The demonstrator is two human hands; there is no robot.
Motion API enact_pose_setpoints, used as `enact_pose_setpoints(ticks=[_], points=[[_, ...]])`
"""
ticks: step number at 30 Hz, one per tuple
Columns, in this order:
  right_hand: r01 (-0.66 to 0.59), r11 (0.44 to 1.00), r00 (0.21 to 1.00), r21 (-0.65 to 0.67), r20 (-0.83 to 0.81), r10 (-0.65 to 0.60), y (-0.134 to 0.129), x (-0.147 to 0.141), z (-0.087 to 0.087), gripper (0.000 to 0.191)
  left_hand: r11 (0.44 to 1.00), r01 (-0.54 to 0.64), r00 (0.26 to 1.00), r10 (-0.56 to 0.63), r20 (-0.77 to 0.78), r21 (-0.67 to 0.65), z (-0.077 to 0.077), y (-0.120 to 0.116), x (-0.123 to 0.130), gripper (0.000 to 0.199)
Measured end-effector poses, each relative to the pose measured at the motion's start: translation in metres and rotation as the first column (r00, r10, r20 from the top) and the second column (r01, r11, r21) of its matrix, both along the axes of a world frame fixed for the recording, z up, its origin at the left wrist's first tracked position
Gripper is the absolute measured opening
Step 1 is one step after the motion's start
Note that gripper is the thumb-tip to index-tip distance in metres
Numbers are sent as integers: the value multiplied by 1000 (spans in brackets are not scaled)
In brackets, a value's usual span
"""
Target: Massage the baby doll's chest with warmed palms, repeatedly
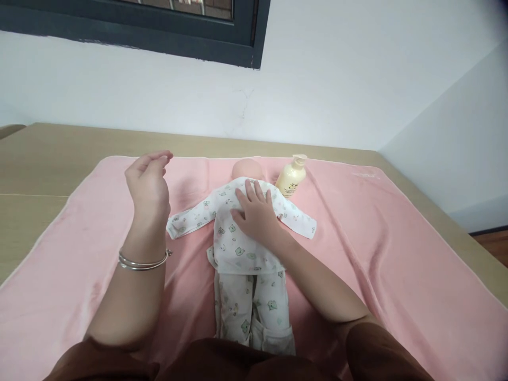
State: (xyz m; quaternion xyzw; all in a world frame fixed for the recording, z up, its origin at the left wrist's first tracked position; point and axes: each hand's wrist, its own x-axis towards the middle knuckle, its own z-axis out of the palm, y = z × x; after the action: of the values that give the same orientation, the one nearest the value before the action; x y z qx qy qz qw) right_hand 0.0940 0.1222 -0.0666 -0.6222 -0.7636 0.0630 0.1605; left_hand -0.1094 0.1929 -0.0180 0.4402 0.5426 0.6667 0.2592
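A baby doll (pixel 234 243) lies on a pink blanket (pixel 397 254), dressed in a white long-sleeved top and trousers with a small green bear print. Its smooth round head (pixel 246 168) points away from me and no face shows; the arms are spread to both sides. My right hand (pixel 256 207) rests flat on the upper part of the top, fingers spread. Raised to the left of the doll, my left hand (pixel 148 180) is bent into a cupped shape, fingers and thumb drawn together, touching nothing. I see nothing held in it.
A pale yellow pump bottle (pixel 291 177) stands beside the doll's head, on the right. The blanket covers much of a light wooden table (pixel 79 143). Behind it rises a white wall (pixel 317 95) with a dark window frame (pixel 222 50). Silver bangles (pixel 143 263) circle my left forearm.
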Motion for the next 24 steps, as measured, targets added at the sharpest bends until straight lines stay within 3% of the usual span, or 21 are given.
enact_pose_setpoints(ticks=[2, 7, 13, 16, 20, 24], points=[[-3, 1000, 1000, -20, 0, 3, 0, 0, -2, 59, 1000, 5, 1000, -5, 26, -3, 1, -1, 0, 23], [23, 997, 999, 79, -38, -20, -5, 1, 1, 58, 1000, 16, 999, -16, 39, 6, 4, -3, 0, 23], [-4, 996, 1000, -88, -19, 2, -1, 0, 0, 60, 1000, 2, 1000, -2, 30, 12, 5, -4, 1, 23], [8, 996, 997, -84, -73, -14, -4, 12, 18, 58, 999, -20, 999, 19, 28, 44, 5, -5, 2, 22], [114, 993, 964, 43, -244, -100, -15, 49, 54, 57, 975, -107, 982, 73, 171, 197, 8, -6, 3, 17], [320, 932, 854, 171, -479, -205, -32, 92, 83, 51, 978, -161, 967, 129, 219, 135, 20, -14, 6, 16]])
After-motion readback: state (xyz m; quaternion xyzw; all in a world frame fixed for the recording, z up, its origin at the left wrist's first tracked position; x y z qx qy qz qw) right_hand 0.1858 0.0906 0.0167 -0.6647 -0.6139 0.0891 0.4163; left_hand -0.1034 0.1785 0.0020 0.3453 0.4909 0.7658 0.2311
